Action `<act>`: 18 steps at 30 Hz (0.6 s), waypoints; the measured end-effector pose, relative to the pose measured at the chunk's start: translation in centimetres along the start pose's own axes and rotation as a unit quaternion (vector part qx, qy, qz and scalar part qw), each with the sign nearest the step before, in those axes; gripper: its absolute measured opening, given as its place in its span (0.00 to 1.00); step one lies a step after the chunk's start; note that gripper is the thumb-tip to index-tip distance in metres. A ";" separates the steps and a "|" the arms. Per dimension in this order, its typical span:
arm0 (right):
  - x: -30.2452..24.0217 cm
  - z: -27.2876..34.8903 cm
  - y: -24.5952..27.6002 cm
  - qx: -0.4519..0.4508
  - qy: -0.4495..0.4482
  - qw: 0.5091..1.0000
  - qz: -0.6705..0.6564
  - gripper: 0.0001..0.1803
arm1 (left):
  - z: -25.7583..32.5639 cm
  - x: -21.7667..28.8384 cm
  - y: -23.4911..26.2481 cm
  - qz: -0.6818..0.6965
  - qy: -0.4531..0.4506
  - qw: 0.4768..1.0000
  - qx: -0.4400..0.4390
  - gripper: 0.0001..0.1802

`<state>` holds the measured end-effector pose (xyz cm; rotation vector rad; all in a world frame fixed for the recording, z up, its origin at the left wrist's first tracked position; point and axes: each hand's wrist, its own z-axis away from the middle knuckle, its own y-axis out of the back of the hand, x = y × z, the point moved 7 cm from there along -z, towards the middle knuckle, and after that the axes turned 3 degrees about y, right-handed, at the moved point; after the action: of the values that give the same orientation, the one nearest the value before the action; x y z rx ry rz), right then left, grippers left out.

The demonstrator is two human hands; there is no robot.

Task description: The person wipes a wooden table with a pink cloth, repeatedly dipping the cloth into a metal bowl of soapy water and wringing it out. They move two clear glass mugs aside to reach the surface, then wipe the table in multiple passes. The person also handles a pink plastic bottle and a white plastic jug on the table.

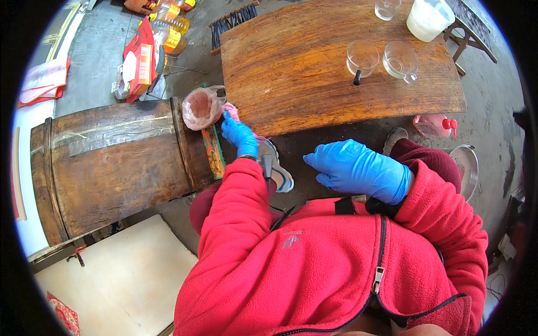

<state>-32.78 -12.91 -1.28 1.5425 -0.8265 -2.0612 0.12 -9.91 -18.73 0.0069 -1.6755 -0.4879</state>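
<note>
My left hand [239, 134], in a blue glove, reaches down past the near edge of the wooden table [314, 67] and grips a pink cloth [231, 110]. A clear plastic bag with reddish contents [200, 107] sits just left of that hand. Wearing the same kind of blue glove, my right hand [356, 168] hovers flat and empty below the table edge, fingers apart and pointing left. I wear a red fleece jacket [314, 263].
Two glass cups [362, 56] [400, 59], a third glass [386, 8] and a white jug [428, 18] stand on the table's far side. A wooden bench [112, 162] lies at left. Oil bottles [171, 31], a pink bottle [432, 124] and a metal pan [466, 168] rest on the floor.
</note>
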 end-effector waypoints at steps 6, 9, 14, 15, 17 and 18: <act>-0.4 -0.3 -0.2 -0.003 0.007 1.000 -0.016 0.21 | 13.9 6.0 -9.0 -0.301 -0.417 0.845 -0.147 0.12; 0.1 0.1 -0.4 -0.009 -0.010 1.000 -0.011 0.21 | 9.4 3.9 -6.8 0.014 -0.102 0.971 -0.214 0.16; 0.3 0.8 0.3 0.019 0.006 1.000 0.006 0.22 | 0.3 1.5 1.1 0.134 0.095 0.985 0.053 0.16; 0.3 0.7 0.3 0.019 -0.002 1.000 0.005 0.22 | 0.8 0.7 0.2 0.180 0.148 0.972 0.029 0.16; 0.2 0.4 0.1 0.004 -0.007 1.000 0.005 0.21 | 4.4 1.3 -4.1 0.149 0.088 0.977 -0.125 0.18; 0.2 0.2 0.0 -0.004 -0.009 1.000 0.004 0.21 | 7.9 1.8 -7.2 0.215 0.051 0.951 -0.214 0.20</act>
<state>-33.03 -12.95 -1.36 1.5155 -0.8297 -2.0738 -9.63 -14.47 -19.93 -0.6295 -1.3874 -0.4967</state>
